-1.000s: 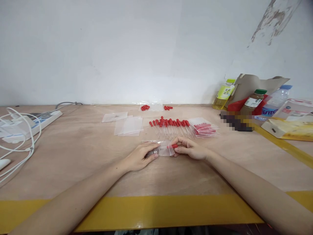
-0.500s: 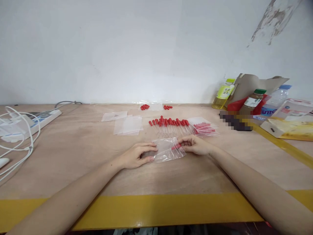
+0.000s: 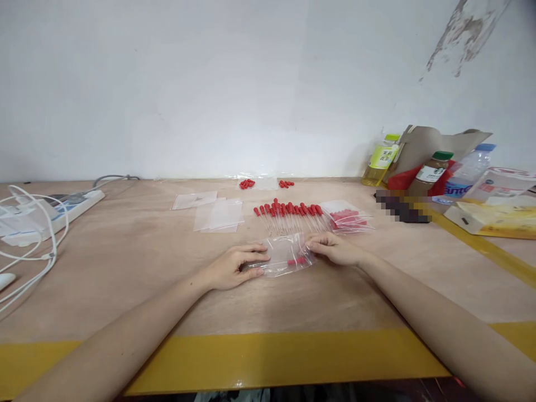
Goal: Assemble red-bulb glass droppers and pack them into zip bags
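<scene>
A clear plastic zip bag (image 3: 277, 250) lies flat on the table between my hands. Inside it is a dropper with a red bulb (image 3: 297, 261), its thin clear stem pointing left. My left hand (image 3: 239, 266) holds down the bag's left end, fingers and thumb at its edge. At the right end, my right hand (image 3: 333, 249) pinches the bag's edge, with its fingers curled. Beyond the bag, several red-bulbed droppers (image 3: 288, 210) lie in a row, stems toward me. To their right is a pile of bags with red-bulbed contents (image 3: 347, 218).
Flat clear bags (image 3: 224, 215) lie left of the droppers. Loose red bulbs (image 3: 247, 183) rest near the wall. A power strip (image 3: 79, 209) with white cables is on the left. Bottles (image 3: 433, 173) and a yellow packet (image 3: 494, 220) stand or lie on the right.
The red bulb now lies fully inside the bag, lower than before. My right fingers have left the bulb and moved to the bag's right edge. My left hand stays in place.
</scene>
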Motion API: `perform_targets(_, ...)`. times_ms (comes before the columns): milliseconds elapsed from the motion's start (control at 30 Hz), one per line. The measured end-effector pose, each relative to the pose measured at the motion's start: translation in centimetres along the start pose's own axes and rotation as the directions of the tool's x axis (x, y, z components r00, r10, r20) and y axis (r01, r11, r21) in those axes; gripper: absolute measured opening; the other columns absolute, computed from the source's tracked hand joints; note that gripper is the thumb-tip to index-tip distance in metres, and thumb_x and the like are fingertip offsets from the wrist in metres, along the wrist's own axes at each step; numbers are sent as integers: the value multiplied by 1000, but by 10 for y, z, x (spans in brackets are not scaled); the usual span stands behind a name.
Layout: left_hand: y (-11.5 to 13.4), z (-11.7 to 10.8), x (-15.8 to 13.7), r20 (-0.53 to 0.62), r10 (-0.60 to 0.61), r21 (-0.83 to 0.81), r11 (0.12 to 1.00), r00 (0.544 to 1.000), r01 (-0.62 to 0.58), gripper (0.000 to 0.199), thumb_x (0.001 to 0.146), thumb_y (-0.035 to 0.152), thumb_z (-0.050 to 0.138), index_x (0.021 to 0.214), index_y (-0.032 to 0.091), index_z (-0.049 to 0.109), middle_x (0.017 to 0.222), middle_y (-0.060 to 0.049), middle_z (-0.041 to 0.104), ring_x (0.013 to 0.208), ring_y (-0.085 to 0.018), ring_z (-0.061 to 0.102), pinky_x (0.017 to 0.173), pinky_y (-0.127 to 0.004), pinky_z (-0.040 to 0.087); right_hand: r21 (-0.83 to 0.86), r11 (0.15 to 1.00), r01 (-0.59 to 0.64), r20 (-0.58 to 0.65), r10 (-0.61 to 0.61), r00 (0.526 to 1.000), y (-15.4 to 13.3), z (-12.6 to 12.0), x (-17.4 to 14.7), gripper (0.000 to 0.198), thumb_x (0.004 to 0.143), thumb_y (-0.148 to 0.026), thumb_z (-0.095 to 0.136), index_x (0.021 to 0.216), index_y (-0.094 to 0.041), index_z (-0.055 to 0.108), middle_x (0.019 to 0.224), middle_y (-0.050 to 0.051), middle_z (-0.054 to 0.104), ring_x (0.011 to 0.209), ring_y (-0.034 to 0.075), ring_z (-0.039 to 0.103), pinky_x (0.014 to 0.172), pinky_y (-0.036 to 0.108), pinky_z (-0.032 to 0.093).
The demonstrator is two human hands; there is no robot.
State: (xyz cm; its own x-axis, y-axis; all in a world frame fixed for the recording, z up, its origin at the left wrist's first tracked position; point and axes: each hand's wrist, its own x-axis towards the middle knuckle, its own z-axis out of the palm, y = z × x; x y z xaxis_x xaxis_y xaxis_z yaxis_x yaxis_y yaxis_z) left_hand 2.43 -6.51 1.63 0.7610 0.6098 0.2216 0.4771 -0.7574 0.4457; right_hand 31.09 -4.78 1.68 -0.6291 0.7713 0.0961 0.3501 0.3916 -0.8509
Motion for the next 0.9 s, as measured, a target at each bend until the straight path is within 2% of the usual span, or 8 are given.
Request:
perform_targets(100,0,0,0,7,-8,-1,1000,1000,8,35,84,34,50,118,26,54,129,-6,48,119,-20,43,99,-39,35,104,987,-125,-118,137,983,-1,6,0,42,77,-54,47,69,-14,58,57,-1,51,54,9,45,54,23,36)
perform_targets(267,1,-2,1,26,-29,-2,1000,999,29,35,84,35,50,118,25,54,129,-7,47,120,-20,42,99,-39,35,170,938,-301,-199,332,922,1,17,3,32,60,-42,68,60,-16,49,44,-5,47,37,4,35,36,19,23)
perform_targets(400,0,-1,0,12,-33,-19,999,999,33,34,83,35,51,115,25,56,128,-7,49,119,-21,44,95,-39,38,241,876,-417,-213,467,858,5,13,2,32,57,-32,69,76,-18,47,44,-7,53,28,4,31,30,18,18)
perform_targets(500,-2,1,-1,-40,-17,-38,999,999,15,28,81,33,54,105,22,63,123,-7,53,113,-21,50,90,-35,43,162,910,-383,-292,415,862,7,4,4,30,58,-28,68,79,-18,50,50,-4,56,34,5,40,34,18,26)
perform_targets(600,-1,2,-1,-86,-39,-43,998,995,35,19,79,34,56,87,19,66,118,-7,57,91,-18,61,71,-27,49,-63,948,-312,-431,256,865,6,-5,15,14,61,-26,63,65,-17,54,55,0,57,48,10,49,44,20,35)
perform_targets(700,1,1,-1,-103,-74,-54,996,992,69,18,77,34,58,76,17,62,114,-7,59,79,-15,62,60,-24,48,-296,893,-339,-535,140,833,3,-10,35,5,64,-21,58,61,-17,55,62,3,60,58,13,53,53,24,39)
perform_targets(800,1,1,0,-113,-64,-65,996,992,57,18,77,34,59,75,16,60,112,-7,60,89,-18,60,66,-25,48,-410,827,-385,-591,80,802,2,-10,62,5,65,-16,55,71,-17,55,75,5,62,71,16,56,64,25,41)
perform_targets(900,1,0,0,-112,-23,-67,998,993,15,15,79,32,57,80,18,62,110,-7,61,98,-18,58,79,-30,46,-375,790,-484,-648,150,747,4,-8,88,18,68,-17,54,86,-14,54,87,10,62,81,20,57,70,28,42)
